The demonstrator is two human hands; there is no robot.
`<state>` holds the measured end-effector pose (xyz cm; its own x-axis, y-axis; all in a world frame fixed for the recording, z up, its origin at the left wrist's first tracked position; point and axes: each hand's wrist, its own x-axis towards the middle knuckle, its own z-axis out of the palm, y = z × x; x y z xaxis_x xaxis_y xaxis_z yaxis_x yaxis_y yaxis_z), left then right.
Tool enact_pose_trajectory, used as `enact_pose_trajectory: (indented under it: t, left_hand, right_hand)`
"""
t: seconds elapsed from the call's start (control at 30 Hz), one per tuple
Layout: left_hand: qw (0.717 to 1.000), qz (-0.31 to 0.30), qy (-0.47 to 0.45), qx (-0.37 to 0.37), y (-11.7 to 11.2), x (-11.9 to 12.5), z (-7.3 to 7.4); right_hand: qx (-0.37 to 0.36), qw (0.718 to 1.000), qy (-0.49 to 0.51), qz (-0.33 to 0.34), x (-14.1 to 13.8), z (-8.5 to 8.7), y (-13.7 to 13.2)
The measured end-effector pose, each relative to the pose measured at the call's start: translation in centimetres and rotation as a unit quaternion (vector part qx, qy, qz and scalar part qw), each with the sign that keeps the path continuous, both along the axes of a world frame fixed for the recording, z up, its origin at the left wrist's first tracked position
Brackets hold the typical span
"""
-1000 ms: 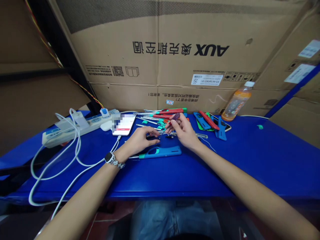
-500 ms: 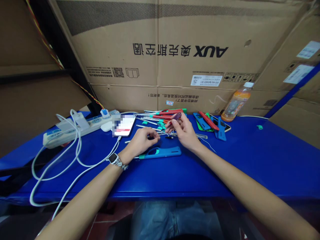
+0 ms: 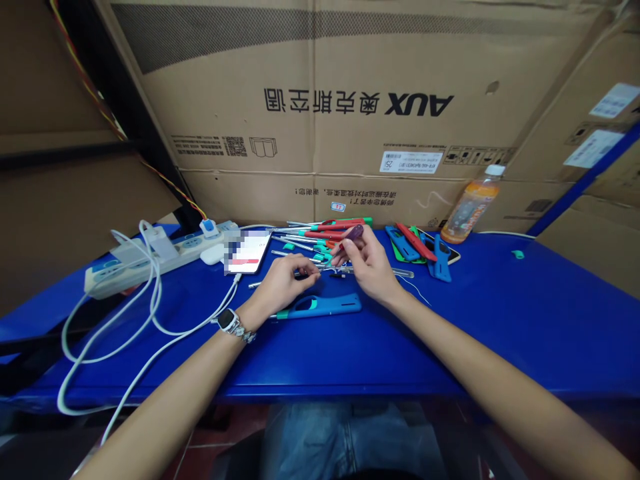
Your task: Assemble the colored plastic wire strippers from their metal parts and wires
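Note:
My left hand is closed in a pinch around the thin inner part of a stick lighter; its metal tube pokes out on the left, and a dark part shows at the fingers. In my right hand is a tool with a dark purple handle, its tip hidden by the fingers. Fine white wire runs between the hands. Just in front lies a blue stick lighter, its nozzle partly behind my left wrist. A small black piece and a clear strip lie by my right hand.
Red lighters and metal tubes with green parts lie behind my hands. Blue and red casing halves rest on a phone at right, near an orange drink bottle. At left are a lit phone, power strip and looping white cables.
Both hands hold nearly the same position and grip. The whole view has shifted very slightly; nothing on the table has visibly moved.

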<state>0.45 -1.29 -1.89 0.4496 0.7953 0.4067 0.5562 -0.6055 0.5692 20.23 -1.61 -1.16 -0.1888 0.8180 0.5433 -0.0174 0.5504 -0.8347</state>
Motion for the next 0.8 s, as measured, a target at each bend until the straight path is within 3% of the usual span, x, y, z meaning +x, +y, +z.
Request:
enact_pose_trajectory:
  t: [0.37,0.63,0.8]
  left_hand:
    - [0.999,-0.028,-0.018,-0.003,-0.7,1.6,-0.2]
    - [0.985,-0.11,0.13,0.03,-2.4,3.5,-0.3]
    - [0.984,-0.111,0.133,0.036,-1.9,3.4,-0.8]
  right_hand:
    - [-0.001,1.0,-0.002,-0.009,1.1,0.9,-0.3]
    - [0.023,0.995,-0.088,-0.045,3.2,0.7,-1.8]
    - [0.03,0.994,-0.092,-0.047,3.1,0.5,-2.1]
